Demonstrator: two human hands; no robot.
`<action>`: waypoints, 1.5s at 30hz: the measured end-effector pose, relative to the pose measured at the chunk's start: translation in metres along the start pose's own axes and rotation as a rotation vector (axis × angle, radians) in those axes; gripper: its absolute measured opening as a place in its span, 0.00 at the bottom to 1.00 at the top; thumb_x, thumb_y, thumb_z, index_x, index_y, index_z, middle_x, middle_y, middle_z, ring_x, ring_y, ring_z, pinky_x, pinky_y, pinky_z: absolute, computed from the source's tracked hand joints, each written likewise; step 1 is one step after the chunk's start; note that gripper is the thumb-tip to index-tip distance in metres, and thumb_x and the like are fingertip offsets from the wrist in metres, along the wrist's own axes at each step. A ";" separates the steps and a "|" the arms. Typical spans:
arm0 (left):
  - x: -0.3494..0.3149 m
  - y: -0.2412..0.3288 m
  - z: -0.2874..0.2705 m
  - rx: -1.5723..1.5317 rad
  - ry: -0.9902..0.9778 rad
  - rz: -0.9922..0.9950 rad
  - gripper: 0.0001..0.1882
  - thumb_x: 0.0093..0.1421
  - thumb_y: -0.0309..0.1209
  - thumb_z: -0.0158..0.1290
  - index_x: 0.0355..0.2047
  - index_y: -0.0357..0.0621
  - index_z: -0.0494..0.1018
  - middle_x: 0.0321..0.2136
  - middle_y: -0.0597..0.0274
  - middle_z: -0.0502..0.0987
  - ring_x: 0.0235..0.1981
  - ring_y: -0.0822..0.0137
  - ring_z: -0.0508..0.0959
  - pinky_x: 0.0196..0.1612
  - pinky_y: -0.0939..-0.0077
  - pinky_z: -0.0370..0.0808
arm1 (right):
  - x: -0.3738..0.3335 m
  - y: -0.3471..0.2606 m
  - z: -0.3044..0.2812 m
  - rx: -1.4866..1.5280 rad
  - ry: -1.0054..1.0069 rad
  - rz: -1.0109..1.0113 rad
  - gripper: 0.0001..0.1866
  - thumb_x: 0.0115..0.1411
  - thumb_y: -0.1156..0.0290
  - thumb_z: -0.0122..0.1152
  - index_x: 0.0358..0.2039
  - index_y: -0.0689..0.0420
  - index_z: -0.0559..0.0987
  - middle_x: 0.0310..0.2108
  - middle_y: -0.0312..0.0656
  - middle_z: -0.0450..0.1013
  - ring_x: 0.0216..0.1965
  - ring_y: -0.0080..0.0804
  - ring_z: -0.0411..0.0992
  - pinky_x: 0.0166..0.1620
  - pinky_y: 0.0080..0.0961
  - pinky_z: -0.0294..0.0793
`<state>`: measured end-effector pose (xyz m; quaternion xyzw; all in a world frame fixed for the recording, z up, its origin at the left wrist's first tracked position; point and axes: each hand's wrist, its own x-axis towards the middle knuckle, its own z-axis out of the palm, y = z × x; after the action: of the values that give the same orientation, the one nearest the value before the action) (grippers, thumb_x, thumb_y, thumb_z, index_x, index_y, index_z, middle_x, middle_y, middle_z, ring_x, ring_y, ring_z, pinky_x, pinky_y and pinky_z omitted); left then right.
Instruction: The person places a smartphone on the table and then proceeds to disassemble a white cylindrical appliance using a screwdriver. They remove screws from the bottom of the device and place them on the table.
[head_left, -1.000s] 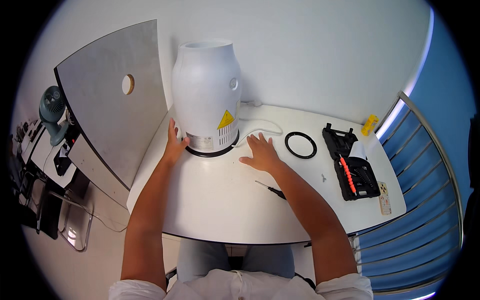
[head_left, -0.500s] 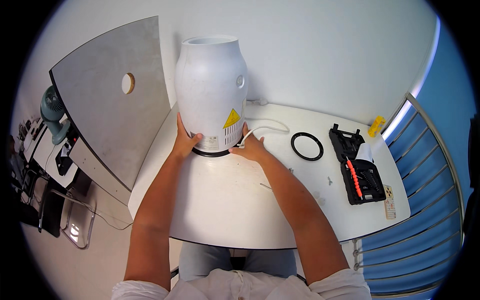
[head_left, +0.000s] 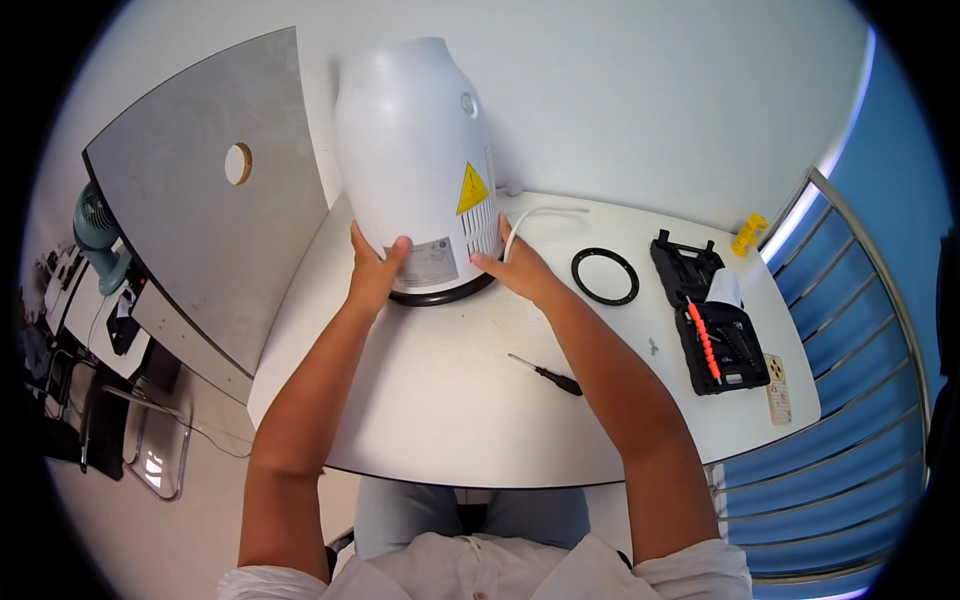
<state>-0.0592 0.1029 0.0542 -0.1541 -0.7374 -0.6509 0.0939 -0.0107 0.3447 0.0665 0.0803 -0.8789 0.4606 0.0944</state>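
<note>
A tall white barrel-shaped appliance (head_left: pixel 410 150) is between my hands, tilted with its top leaning away and to the left. It has a yellow warning triangle, vent slots, a grey label and a black base rim (head_left: pixel 440 296). My left hand (head_left: pixel 374 272) grips its lower left side, thumb on the front beside the label. On the lower right, my right hand (head_left: pixel 520 268) grips near the vents, thumb toward them. Whether the base touches the table cannot be told. A white cord (head_left: pixel 545 209) runs out behind my right hand. In front lies a screwdriver (head_left: pixel 547 374) beside my right forearm.
On the white table (head_left: pixel 450 420), a black ring (head_left: pixel 634 281) lies right of the appliance. Small screws (head_left: pixel 653 346), an open black tool case (head_left: pixel 735 382) with an orange flexible shaft (head_left: pixel 704 343), a remote-like piece (head_left: pixel 778 388) and a yellow object (head_left: pixel 748 233) lie farther right. A grey panel (head_left: pixel 200 220) stands left.
The appliance has gone from upright to tilted, its top opening turning out of sight. My hands stay on its lower sides. The screwdriver, mostly covered by my right forearm before, now shows.
</note>
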 end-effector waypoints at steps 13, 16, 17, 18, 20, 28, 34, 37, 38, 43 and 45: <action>-0.041 0.053 0.007 -0.155 0.047 -0.166 0.49 0.57 0.57 0.55 0.63 0.37 0.43 0.59 0.43 0.60 0.61 0.55 0.62 0.62 0.63 0.60 | -0.051 -0.066 -0.032 -0.043 0.053 0.189 0.47 0.58 0.48 0.58 0.66 0.66 0.51 0.62 0.56 0.60 0.63 0.43 0.59 0.64 0.34 0.56; -0.046 0.066 0.004 -0.218 0.025 -0.158 0.46 0.57 0.56 0.56 0.61 0.36 0.48 0.56 0.44 0.63 0.57 0.57 0.66 0.59 0.64 0.64 | -0.058 -0.086 -0.042 -0.014 0.018 0.189 0.46 0.59 0.46 0.56 0.66 0.66 0.53 0.62 0.56 0.60 0.63 0.44 0.59 0.63 0.34 0.57; -0.048 0.071 0.004 -0.200 0.041 -0.152 0.45 0.57 0.55 0.56 0.60 0.35 0.50 0.55 0.44 0.64 0.55 0.57 0.68 0.58 0.65 0.65 | -0.060 -0.090 -0.044 0.002 0.001 0.183 0.46 0.59 0.45 0.56 0.66 0.67 0.53 0.62 0.56 0.61 0.63 0.44 0.59 0.63 0.34 0.57; -0.051 0.077 0.005 -0.183 0.056 -0.145 0.44 0.57 0.55 0.56 0.59 0.34 0.51 0.53 0.44 0.65 0.54 0.58 0.69 0.57 0.66 0.66 | -0.062 -0.093 -0.044 -0.027 0.040 0.168 0.44 0.59 0.45 0.55 0.64 0.67 0.56 0.57 0.56 0.65 0.60 0.45 0.63 0.61 0.35 0.60; -0.056 0.087 0.008 -0.159 0.084 -0.139 0.43 0.57 0.53 0.57 0.57 0.32 0.53 0.51 0.43 0.67 0.51 0.58 0.71 0.55 0.67 0.68 | -0.065 -0.099 -0.043 -0.084 0.115 0.137 0.41 0.59 0.44 0.55 0.60 0.67 0.63 0.49 0.57 0.73 0.52 0.48 0.71 0.55 0.36 0.68; -0.063 0.102 0.004 -0.154 0.079 -0.161 0.43 0.56 0.52 0.58 0.54 0.25 0.55 0.49 0.38 0.69 0.49 0.56 0.73 0.53 0.69 0.70 | -0.064 -0.115 -0.043 -0.106 0.144 0.178 0.37 0.60 0.41 0.49 0.54 0.64 0.70 0.46 0.55 0.74 0.49 0.46 0.73 0.52 0.37 0.70; -0.063 0.112 -0.001 -0.082 0.061 -0.116 0.43 0.54 0.52 0.59 0.52 0.24 0.58 0.47 0.36 0.71 0.48 0.54 0.75 0.50 0.68 0.72 | -0.066 -0.123 -0.048 -0.056 0.123 0.258 0.37 0.60 0.43 0.51 0.55 0.65 0.70 0.48 0.56 0.73 0.52 0.44 0.71 0.54 0.33 0.67; -0.068 0.120 0.001 -0.093 0.047 -0.100 0.44 0.54 0.52 0.59 0.53 0.23 0.57 0.47 0.37 0.71 0.48 0.54 0.74 0.51 0.67 0.72 | -0.063 -0.117 -0.051 -0.014 0.104 0.278 0.36 0.61 0.44 0.52 0.56 0.65 0.70 0.50 0.55 0.72 0.55 0.43 0.69 0.56 0.33 0.65; -0.069 0.124 0.001 -0.115 0.018 -0.108 0.44 0.54 0.52 0.59 0.54 0.23 0.56 0.47 0.37 0.70 0.49 0.54 0.74 0.51 0.67 0.72 | -0.062 -0.115 -0.052 -0.005 0.097 0.285 0.35 0.61 0.45 0.52 0.56 0.64 0.71 0.51 0.55 0.72 0.55 0.43 0.69 0.56 0.33 0.65; -0.065 0.118 -0.017 -0.207 -0.077 -0.331 0.45 0.55 0.51 0.57 0.56 0.24 0.54 0.50 0.37 0.67 0.50 0.53 0.73 0.52 0.66 0.71 | -0.060 -0.121 -0.049 0.060 0.070 0.290 0.31 0.61 0.45 0.52 0.50 0.62 0.75 0.48 0.52 0.73 0.51 0.42 0.70 0.54 0.35 0.66; -0.070 0.117 -0.019 -0.208 -0.062 -0.349 0.44 0.56 0.52 0.56 0.56 0.25 0.54 0.51 0.38 0.67 0.51 0.54 0.72 0.52 0.65 0.70 | -0.057 -0.124 -0.050 0.054 0.032 0.305 0.30 0.61 0.47 0.53 0.49 0.62 0.76 0.51 0.53 0.72 0.55 0.44 0.67 0.57 0.37 0.64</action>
<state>0.0464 0.0890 0.1418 -0.0529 -0.6843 -0.7249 -0.0594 0.0776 0.3192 0.1791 -0.0588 -0.8667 0.4941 0.0352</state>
